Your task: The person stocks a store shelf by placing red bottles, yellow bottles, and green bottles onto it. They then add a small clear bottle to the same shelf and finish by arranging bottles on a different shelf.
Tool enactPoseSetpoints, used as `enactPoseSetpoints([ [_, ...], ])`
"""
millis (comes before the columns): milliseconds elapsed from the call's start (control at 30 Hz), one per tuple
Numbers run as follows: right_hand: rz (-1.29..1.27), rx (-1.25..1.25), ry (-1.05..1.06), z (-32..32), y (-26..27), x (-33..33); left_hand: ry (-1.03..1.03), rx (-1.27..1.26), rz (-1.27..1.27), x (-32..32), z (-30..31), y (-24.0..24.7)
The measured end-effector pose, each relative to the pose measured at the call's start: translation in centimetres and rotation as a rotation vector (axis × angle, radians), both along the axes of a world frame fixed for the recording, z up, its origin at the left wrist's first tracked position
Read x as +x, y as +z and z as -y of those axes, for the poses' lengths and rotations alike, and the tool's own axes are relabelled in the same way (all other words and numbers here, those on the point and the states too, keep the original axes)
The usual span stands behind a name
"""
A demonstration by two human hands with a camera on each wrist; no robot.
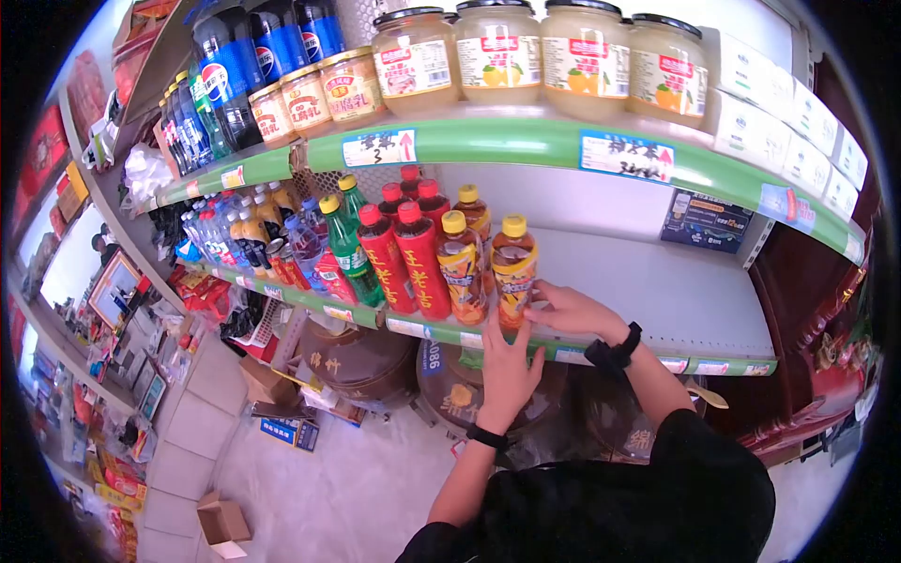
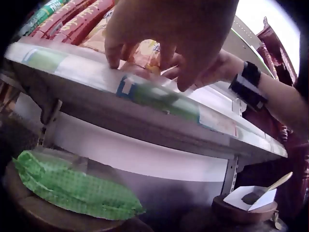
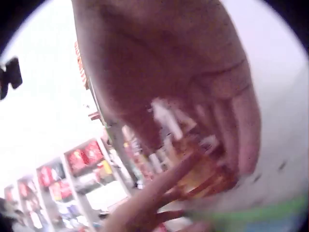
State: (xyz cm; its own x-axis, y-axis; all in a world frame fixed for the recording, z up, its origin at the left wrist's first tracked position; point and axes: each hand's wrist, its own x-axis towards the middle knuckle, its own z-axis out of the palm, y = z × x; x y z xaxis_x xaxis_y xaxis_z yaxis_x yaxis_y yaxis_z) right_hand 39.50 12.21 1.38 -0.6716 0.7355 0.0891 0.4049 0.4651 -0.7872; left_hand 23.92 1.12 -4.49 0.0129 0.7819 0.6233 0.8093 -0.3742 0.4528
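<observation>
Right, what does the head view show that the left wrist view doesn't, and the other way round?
Only the head view: the big jars, the cola bottles and the cardboard box on the floor.

Only the left wrist view: the shelf's underside and the pale back panel beneath it.

Both: the left hand and right hand at an orange bottle, red bottles beside it, and the spoon below.

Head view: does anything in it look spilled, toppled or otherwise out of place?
Nothing looks spilled there, and the yellow-capped bottle at the person's hands stands upright. One oddity: an open cardboard box sits on the bare floor at lower left, seemingly left out.
</observation>
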Motion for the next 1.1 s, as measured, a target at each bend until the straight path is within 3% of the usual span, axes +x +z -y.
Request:
enactPoseSetpoints([
  [133,-0.119,-0.020,-0.012,1.0,-0.3,-1.5,0.042,-0.001,-0.011,0.1,0.7,-0.1],
  [233,-0.050,0.032,-0.080,2.9,0.1,-2.1,0.091,-0.052,-0.010,-0.2,2.5,-0.2],
  [333,-0.169,0.454,-0.227,5.8,-1.1,-1.5,0.159,-0.125,0.085,-1.2,7.2,-0.4],
  [400,-0.401,0.435,-0.283,8.6,-2.1,-0.8,0.179,-0.189,0.158,-2.4,11.6,-2.2],
  [500,-0.602,-0.075,-0.209,13.7,-4.5,0.4,0.152,-0.421,0.282,-2.9,18.9,-4.9],
  [567,-0.596,-0.233,-0.118,16.7,-7.6,0.5,0.147,-0.678,0.321,-1.9,22.8,-7.5],
  [633,-0.487,-0.319,-0.048,20.1,-9.9,0.9,-0.036,-0.881,0.455,0.5,24.7,-8.4],
  [700,-0.461,-0.437,0.042,23.2,-10.7,1.7,-0.372,-0.977,0.728,3.8,24.9,-8.8],
  [767,-0.401,-0.419,0.134,25.4,-9.8,2.8,-0.626,-1.271,0.651,7.0,23.7,-7.3],
  [800,-0.371,-0.377,0.150,26.1,-9.3,3.2,-0.722,-1.105,0.663,8.7,24.4,-9.3],
  [933,-0.210,-0.221,0.185,27.8,-7.6,4.6,-0.818,-0.932,0.547,11.8,25.2,-9.4],
  [1033,-0.162,-0.072,0.152,29.3,-6.0,4.4,-0.727,-1.082,0.489,11.4,25.5,-8.1],
  [1100,-0.160,0.039,0.145,30.5,-5.7,3.4,-0.759,-1.077,0.698,10.7,27.0,-11.0],
])
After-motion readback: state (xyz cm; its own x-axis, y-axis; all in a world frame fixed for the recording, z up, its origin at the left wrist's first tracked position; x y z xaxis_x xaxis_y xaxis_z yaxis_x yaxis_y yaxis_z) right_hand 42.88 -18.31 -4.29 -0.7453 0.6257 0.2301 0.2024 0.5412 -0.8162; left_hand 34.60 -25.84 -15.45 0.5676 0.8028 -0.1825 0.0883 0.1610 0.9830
